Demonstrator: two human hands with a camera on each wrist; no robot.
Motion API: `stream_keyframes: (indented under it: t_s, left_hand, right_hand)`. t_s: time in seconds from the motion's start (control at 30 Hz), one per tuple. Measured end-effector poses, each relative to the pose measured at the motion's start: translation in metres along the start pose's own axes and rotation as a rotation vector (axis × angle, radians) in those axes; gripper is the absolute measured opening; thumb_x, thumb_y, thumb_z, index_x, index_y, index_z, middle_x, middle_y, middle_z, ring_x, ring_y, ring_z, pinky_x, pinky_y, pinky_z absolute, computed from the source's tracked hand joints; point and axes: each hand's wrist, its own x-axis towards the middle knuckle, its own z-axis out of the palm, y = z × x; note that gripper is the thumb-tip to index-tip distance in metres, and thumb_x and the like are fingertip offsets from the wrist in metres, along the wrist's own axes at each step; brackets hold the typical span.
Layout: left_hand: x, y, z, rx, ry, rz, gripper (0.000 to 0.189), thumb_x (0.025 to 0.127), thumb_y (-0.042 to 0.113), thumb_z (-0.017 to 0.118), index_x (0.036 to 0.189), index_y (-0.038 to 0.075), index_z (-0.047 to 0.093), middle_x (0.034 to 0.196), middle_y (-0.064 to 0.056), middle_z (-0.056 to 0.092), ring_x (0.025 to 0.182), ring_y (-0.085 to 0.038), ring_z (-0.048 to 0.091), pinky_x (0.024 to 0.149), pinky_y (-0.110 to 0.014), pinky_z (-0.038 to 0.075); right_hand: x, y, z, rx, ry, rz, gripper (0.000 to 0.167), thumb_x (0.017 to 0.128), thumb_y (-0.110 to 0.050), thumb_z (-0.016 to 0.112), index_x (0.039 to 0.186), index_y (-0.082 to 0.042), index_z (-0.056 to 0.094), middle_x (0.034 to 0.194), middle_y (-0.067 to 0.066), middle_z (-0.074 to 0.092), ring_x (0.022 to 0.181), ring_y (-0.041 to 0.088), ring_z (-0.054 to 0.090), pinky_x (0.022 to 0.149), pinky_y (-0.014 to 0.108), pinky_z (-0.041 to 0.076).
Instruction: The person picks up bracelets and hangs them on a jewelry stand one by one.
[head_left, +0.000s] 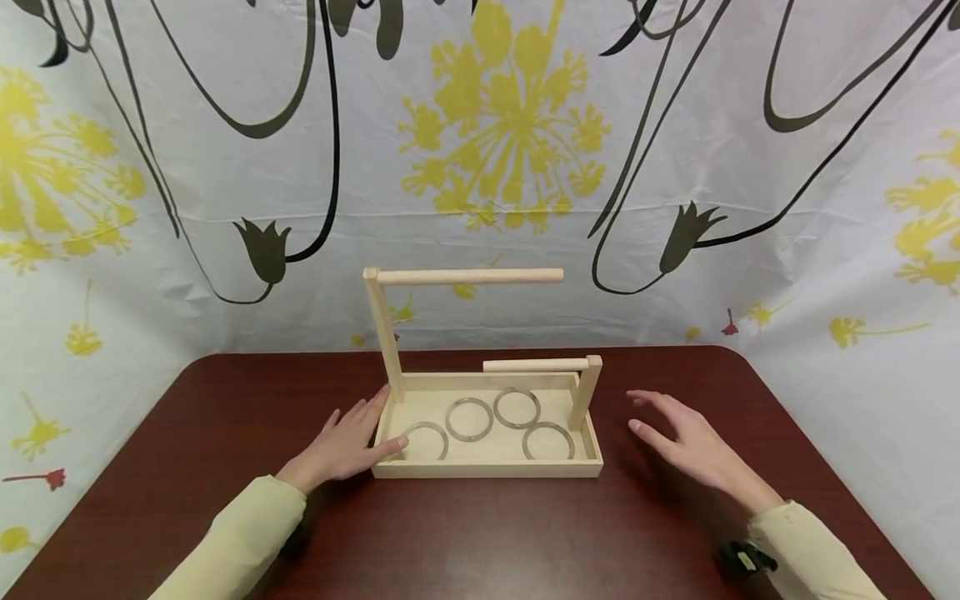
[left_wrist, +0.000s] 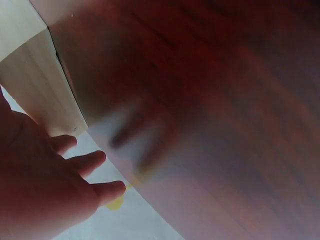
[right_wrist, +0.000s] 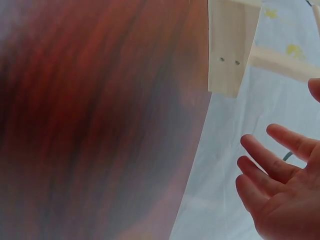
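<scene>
Pale unfinished wood makes up the shallow rectangular tray [head_left: 487,471], which sits on the glossy reddish-brown table [head_left: 495,533] between the person's two hands; a tall square wooden post [head_left: 385,333] rises at its left end and carries a long round wooden dowel [head_left: 471,277] pointing right; a shorter square wooden post [head_left: 587,393] at the right end bears a shorter round wooden dowel [head_left: 535,365] pointing left. Four thin greyish rings lie inside the tray: one at the left [head_left: 426,425], one near the middle [head_left: 469,439], one further back to the right [head_left: 517,427] and one at the front right [head_left: 549,425]; the tray's front wall hides the near edges of the left and front-right rings. The left hand [head_left: 348,442] rests against the tray's left end, fingers extended and grasping nothing, its thumb reaching over the rim beside the left ring; the right hand [head_left: 693,446] is to the right of the tray, apart from it, relaxed and holding nothing (its fingers are slightly bent and spread); a white cloth [head_left: 360,175] with yellow and dark plant prints hangs behind the table.
</scene>
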Motion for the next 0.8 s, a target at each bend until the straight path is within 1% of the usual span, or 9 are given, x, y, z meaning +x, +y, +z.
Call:
stream_keyframes:
  t_s: [0.07,0.23,0.33,0.47,0.6,0.7,0.73,0.8]
  left_hand:
    - [0.001,-0.001,0.0,-0.015,-0.015,0.002,0.096,0.092,0.064,0.047,0.155,0.004,0.008,0.156,-0.019,0.022,0.139,-0.043,0.022,0.104,-0.068,0.009]
    - [0.001,-0.001,0.004,-0.055,-0.036,0.018,0.098,0.092,0.064,0.048,0.155,0.003,0.003,0.155,-0.023,0.021,0.139,-0.046,0.02,0.103,-0.069,0.01]
    - [-0.001,0.002,0.005,-0.081,-0.035,0.023,0.099,0.092,0.062,0.05,0.154,0.001,0.003,0.155,-0.025,0.02,0.138,-0.048,0.019,0.103,-0.07,0.01]
    - [-0.003,0.006,0.01,-0.076,-0.026,0.01,0.101,0.091,0.064,0.05,0.154,0.001,0.002,0.156,-0.023,0.018,0.139,-0.046,0.019,0.104,-0.069,0.01]
    - [-0.005,0.009,0.016,-0.049,-0.017,-0.007,0.102,0.091,0.066,0.048,0.154,0.002,0.001,0.157,-0.021,0.016,0.14,-0.044,0.019,0.105,-0.067,0.012]
    - [-0.008,0.013,0.016,-0.043,-0.004,-0.006,0.101,0.091,0.065,0.049,0.154,0.001,0.003,0.158,-0.02,0.015,0.14,-0.044,0.019,0.105,-0.067,0.014]
    - [-0.008,0.014,0.016,-0.037,-0.002,-0.008,0.101,0.091,0.065,0.049,0.154,0.001,0.004,0.158,-0.02,0.015,0.14,-0.044,0.019,0.105,-0.066,0.014]
    - [-0.011,0.018,0.014,-0.022,0.01,0.002,0.1,0.091,0.064,0.05,0.154,-0.001,0.007,0.157,-0.02,0.016,0.14,-0.045,0.019,0.105,-0.066,0.015]
  right_hand:
    - [-0.002,-0.002,0.001,0.003,0.0,0.005,0.039,0.095,-0.025,0.063,0.13,-0.01,0.057,0.121,0.008,0.062,0.113,0.026,0.056,0.089,0.039,0.04]
    - [-0.004,-0.011,0.005,0.023,0.015,0.0,0.03,0.097,-0.024,0.06,0.124,-0.011,0.061,0.118,0.003,0.064,0.112,0.021,0.057,0.091,0.021,0.037]
    - [-0.005,-0.019,0.008,0.035,0.026,-0.023,0.025,0.098,-0.022,0.06,0.12,-0.013,0.063,0.115,0.0,0.066,0.108,0.018,0.058,0.09,0.016,0.036]
    - [-0.006,-0.029,0.012,0.056,0.015,-0.05,0.023,0.097,-0.02,0.061,0.118,-0.012,0.065,0.114,-0.003,0.066,0.106,0.015,0.059,0.089,0.017,0.038]
    - [-0.005,-0.04,0.017,0.083,-0.013,-0.088,0.025,0.096,-0.018,0.062,0.119,-0.009,0.066,0.115,-0.005,0.065,0.106,0.014,0.06,0.088,0.023,0.043]
    - [-0.003,-0.047,0.024,0.107,-0.028,-0.124,0.025,0.095,-0.017,0.063,0.119,-0.01,0.066,0.115,-0.004,0.065,0.105,0.013,0.06,0.086,0.028,0.046]
    - [-0.002,-0.049,0.027,0.116,-0.033,-0.143,0.026,0.094,-0.017,0.065,0.119,-0.011,0.066,0.114,-0.004,0.066,0.102,0.013,0.061,0.084,0.03,0.047]
    - [0.0,-0.055,0.034,0.136,-0.046,-0.177,0.028,0.092,-0.016,0.068,0.119,-0.012,0.066,0.114,-0.003,0.066,0.103,0.013,0.061,0.083,0.032,0.048]
